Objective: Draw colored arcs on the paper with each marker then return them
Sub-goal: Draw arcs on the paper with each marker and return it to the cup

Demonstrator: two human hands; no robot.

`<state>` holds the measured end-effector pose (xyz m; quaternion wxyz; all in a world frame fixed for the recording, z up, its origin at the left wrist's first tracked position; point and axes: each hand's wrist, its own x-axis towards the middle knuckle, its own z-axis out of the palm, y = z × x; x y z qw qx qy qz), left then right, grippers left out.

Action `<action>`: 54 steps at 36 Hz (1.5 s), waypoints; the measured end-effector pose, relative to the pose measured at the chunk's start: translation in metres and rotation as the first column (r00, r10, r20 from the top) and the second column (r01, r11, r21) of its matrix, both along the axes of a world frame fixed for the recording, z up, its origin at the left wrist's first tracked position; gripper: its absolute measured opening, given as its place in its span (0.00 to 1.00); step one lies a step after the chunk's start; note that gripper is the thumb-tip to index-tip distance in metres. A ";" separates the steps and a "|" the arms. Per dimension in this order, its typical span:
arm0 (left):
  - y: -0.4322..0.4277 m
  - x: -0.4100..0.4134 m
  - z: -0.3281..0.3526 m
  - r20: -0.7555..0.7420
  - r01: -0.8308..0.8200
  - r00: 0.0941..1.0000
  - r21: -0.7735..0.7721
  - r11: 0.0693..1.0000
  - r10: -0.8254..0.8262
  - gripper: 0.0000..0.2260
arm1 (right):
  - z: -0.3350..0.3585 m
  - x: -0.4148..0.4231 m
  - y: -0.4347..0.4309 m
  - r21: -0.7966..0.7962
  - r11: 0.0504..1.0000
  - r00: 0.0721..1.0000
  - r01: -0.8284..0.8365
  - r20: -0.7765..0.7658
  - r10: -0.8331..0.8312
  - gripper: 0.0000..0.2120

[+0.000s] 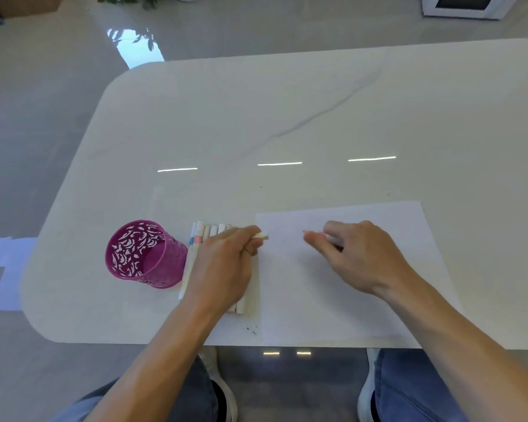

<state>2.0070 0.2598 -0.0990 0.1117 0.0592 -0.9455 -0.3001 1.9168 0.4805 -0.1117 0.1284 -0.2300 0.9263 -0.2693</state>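
One sheet of white paper [363,300] lies flat on the right half of the white table [287,117], its near edge close to the table's front edge. One pink cup [165,269] with a cut-out pattern stands upright on the left. Just beside the cup, between it and the paper, a row of white markers [208,233] lies side by side, pointing away from the person. Six far ends show in the row. The left hand covers part of it, so I cannot tell the full count. One more marker [310,232] is out of the row, over the paper.

Two hands are in view. The left hand [226,263] hangs over the row of markers with its fingers curled. It pinches one small white cap [261,235] between thumb and forefinger, and the cap sticks out to the right, at the left edge of the paper. The right hand [357,257] is over the upper middle of the paper, fingers curled round the loose marker. The pink tip pointing left toward the cap. Tip and cap are near each other but apart. The picture is blurred here, so I cannot tell whether the tip touches the paper.

A few blue-green ink specks [253,329] mark the table near the paper's front left corner.
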 end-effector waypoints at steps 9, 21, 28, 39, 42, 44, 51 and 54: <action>0.011 0.010 -0.017 0.068 0.237 0.971 -0.199 0.951 -0.228 0.07 | -0.008 0.004 -0.017 -0.365 0.921 0.927 0.136 0.375 0.011 0.09; -0.004 0.009 -0.026 0.158 0.206 0.971 -0.165 0.965 -0.180 0.07 | -0.011 -0.010 -0.036 -0.657 0.652 0.783 0.380 0.603 0.151 0.18; 0.000 0.011 -0.028 0.130 0.233 0.968 -0.166 0.958 -0.213 0.06 | -0.016 -0.009 -0.050 -0.646 0.714 0.889 0.269 0.451 0.073 0.08; -0.001 0.011 -0.031 0.119 0.234 0.969 -0.137 0.963 -0.218 0.07 | -0.027 -0.005 -0.062 -0.637 0.720 0.921 0.276 0.390 -0.007 0.03; -0.001 0.011 -0.031 0.113 0.236 0.969 -0.139 0.962 -0.221 0.07 | -0.030 -0.003 -0.064 -0.632 0.736 0.942 0.242 0.336 -0.022 0.04; -0.001 0.011 -0.030 0.111 0.239 0.968 -0.139 0.961 -0.225 0.06 | -0.031 -0.002 -0.065 -0.626 0.747 0.952 0.223 0.306 -0.028 0.04; -0.001 0.012 -0.028 0.109 0.244 0.967 -0.135 0.960 -0.230 0.06 | -0.028 -0.001 -0.072 -0.626 0.730 0.938 0.276 0.342 -0.061 0.10; -0.001 0.012 -0.028 0.101 0.251 0.966 -0.132 0.959 -0.239 0.07 | -0.030 -0.001 -0.072 -0.616 0.742 0.944 0.264 0.322 -0.069 0.09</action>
